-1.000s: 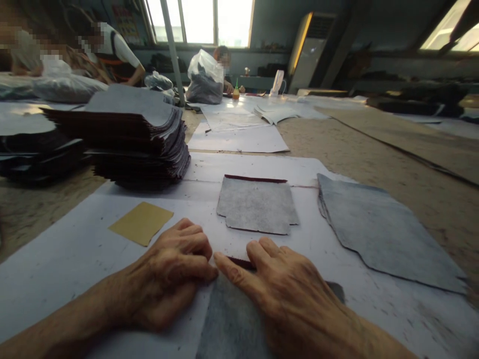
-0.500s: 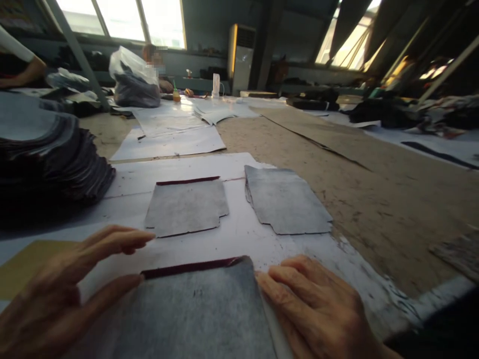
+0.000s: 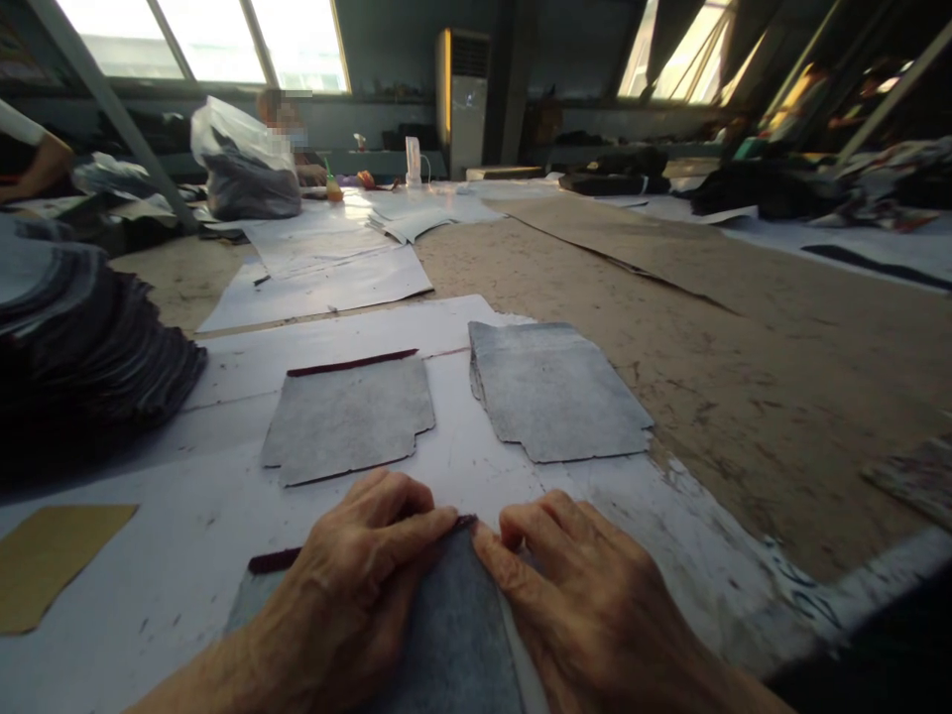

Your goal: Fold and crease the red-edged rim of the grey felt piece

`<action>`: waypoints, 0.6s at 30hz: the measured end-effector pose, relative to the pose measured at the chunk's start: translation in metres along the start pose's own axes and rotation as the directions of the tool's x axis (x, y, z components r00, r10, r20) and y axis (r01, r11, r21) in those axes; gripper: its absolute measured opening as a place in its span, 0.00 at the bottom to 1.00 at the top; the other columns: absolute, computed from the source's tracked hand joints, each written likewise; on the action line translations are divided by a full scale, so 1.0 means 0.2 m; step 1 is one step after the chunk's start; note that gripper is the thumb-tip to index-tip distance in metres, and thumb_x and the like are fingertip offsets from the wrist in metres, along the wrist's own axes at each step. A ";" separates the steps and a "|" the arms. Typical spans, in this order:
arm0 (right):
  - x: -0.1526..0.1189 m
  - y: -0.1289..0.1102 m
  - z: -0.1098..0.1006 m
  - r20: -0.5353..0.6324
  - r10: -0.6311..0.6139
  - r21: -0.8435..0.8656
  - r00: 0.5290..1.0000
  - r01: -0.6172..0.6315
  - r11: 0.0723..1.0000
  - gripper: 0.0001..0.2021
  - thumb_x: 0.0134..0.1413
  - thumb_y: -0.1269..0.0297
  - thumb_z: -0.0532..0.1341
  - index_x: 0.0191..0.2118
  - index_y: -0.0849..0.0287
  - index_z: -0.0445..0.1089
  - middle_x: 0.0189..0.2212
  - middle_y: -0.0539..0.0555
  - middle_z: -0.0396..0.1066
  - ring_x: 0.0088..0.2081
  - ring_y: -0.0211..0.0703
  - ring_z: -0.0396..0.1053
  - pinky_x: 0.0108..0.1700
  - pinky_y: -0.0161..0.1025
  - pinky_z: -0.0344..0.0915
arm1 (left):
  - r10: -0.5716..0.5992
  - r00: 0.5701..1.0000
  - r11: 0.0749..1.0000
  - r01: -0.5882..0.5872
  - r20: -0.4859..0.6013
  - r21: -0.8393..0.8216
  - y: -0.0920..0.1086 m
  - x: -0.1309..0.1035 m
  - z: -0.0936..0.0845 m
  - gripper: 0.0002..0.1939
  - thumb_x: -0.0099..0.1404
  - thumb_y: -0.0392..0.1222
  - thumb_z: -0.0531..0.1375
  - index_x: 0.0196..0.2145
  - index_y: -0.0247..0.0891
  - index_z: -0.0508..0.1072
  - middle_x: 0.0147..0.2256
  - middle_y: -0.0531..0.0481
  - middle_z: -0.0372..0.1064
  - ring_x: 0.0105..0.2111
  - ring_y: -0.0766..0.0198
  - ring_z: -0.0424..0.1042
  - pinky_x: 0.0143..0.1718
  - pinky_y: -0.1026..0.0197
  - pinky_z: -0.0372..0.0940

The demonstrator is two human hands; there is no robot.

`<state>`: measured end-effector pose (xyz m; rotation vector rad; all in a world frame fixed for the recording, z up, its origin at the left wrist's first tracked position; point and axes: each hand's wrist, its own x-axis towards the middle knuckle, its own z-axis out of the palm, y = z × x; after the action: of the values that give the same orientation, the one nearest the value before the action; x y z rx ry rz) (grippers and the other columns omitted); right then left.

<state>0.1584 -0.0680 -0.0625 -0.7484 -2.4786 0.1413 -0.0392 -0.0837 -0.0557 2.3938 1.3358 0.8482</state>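
Note:
A grey piece point(image 3: 465, 625) with a dark red strip folded along its top edge lies nearest to me, partly under my hands. My left hand point(image 3: 364, 565) is closed over it, thumb and fingertips pinching the strip near the top right corner. My right hand point(image 3: 587, 575) has its fingers curled together, with the index fingertip and thumb at that same corner. Beyond them, a smaller grey piece point(image 3: 353, 416) with a dark red strip along its far edge lies flat on white paper. To its right rest grey pieces point(image 3: 557, 392) with a notched edge.
A tall stack of dark pieces point(image 3: 96, 337) stands at the left. A tan scrap point(image 3: 59, 560) lies at the lower left. Farther back are white sheets point(image 3: 319, 283), a filled plastic bag point(image 3: 245, 164) and a person point(image 3: 287, 129) behind it. Another person's arm point(image 3: 37, 159) shows at far left.
My left hand has moved right, from the strip's left end to the top right corner, and its fingers have closed. The right hand stays near that corner. The view has shifted slightly.

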 end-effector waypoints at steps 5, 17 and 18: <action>0.00 0.01 0.01 -0.036 -0.044 -0.059 0.998 0.042 0.997 0.16 0.53 0.76 0.48 0.43 0.71 0.69 0.32 0.61 0.65 0.33 0.50 0.60 0.29 0.45 0.62 | 0.123 0.992 0.992 -0.124 0.031 0.034 0.00 -0.03 0.01 0.19 0.59 0.25 0.46 0.45 0.34 0.66 0.34 0.46 0.62 0.33 0.64 0.62 0.34 0.61 0.65; 0.00 0.03 -0.02 -0.167 0.134 0.180 0.977 -0.103 0.978 0.14 0.54 0.80 0.51 0.44 0.66 0.67 0.31 0.56 0.67 0.32 0.42 0.64 0.33 0.39 0.65 | 0.199 0.975 0.960 -0.215 0.101 0.177 0.02 -0.01 0.00 0.19 0.61 0.29 0.44 0.48 0.29 0.62 0.32 0.43 0.63 0.32 0.60 0.63 0.32 0.55 0.67; 0.00 0.03 -0.02 -0.169 0.130 0.171 0.977 -0.101 0.980 0.14 0.54 0.80 0.51 0.44 0.66 0.67 0.31 0.56 0.67 0.32 0.42 0.64 0.33 0.39 0.65 | 0.203 0.975 0.962 -0.215 0.087 0.170 0.02 -0.02 0.00 0.19 0.61 0.29 0.44 0.49 0.30 0.62 0.33 0.43 0.63 0.32 0.60 0.63 0.33 0.55 0.67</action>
<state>0.1643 -0.0636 -0.0601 -0.7995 -2.2237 0.3007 -0.0378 -0.0887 -0.0556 2.7158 1.1936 0.7157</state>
